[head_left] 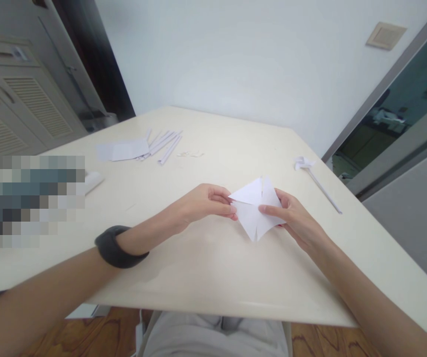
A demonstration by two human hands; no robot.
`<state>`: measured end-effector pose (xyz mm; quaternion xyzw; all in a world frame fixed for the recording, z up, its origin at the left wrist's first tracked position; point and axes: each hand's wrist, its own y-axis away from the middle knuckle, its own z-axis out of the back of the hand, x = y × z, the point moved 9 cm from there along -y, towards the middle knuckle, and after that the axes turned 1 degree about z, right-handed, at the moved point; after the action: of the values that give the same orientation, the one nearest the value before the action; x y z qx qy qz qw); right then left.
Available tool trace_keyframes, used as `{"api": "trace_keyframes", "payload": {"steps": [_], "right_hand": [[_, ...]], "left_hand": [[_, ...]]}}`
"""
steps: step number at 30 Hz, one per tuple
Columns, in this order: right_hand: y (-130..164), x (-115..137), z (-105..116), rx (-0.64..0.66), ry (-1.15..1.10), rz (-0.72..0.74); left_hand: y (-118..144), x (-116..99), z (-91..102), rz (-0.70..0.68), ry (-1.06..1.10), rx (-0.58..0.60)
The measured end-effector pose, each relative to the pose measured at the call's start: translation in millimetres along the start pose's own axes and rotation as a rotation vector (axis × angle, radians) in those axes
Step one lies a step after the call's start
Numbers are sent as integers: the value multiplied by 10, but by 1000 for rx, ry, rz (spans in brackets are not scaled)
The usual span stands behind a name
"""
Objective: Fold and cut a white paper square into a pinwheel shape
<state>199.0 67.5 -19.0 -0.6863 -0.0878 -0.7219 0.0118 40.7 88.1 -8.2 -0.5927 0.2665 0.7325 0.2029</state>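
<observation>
Between my hands, above the front half of the table, is a white square of paper [245, 215] with slits cut inward from its corners. My left hand [213, 201] pinches its left corner between thumb and fingers. My right hand [289, 213] grips the right side, thumb pressed on top near the centre and fingers underneath, mostly hidden by the sheet. The paper is held tilted, and its cut flaps spread slightly apart.
A finished paper pinwheel [304, 162] on a rolled stick lies at the right. Toward the back left are paper sheets [129, 148], several rolled paper sticks [164, 144] and small pale bits [190, 154]. A white roll [93, 182] lies at the left beside a blurred-out patch. The white table [206, 277] meets a wall behind.
</observation>
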Motion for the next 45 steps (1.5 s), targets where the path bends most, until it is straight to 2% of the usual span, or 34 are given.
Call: {"api": "trace_keyframes", "payload": {"steps": [12, 25, 30, 34, 41, 45], "right_hand": [[16, 52, -79, 51, -34, 8], [-3, 7, -4, 3, -46, 20], [10, 62, 2, -15, -63, 60], [25, 87, -63, 17, -94, 79], [64, 103, -219, 91, -152, 89], [93, 151, -227, 62, -177, 113]], "left_hand": [[35, -102, -3, -69, 118, -100], [42, -143, 75, -120, 158, -159], [46, -172, -68, -52, 59, -29], [43, -104, -209, 31, -22, 56], [4, 47, -240, 7, -99, 71], [-16, 80, -203, 11, -116, 31]]}}
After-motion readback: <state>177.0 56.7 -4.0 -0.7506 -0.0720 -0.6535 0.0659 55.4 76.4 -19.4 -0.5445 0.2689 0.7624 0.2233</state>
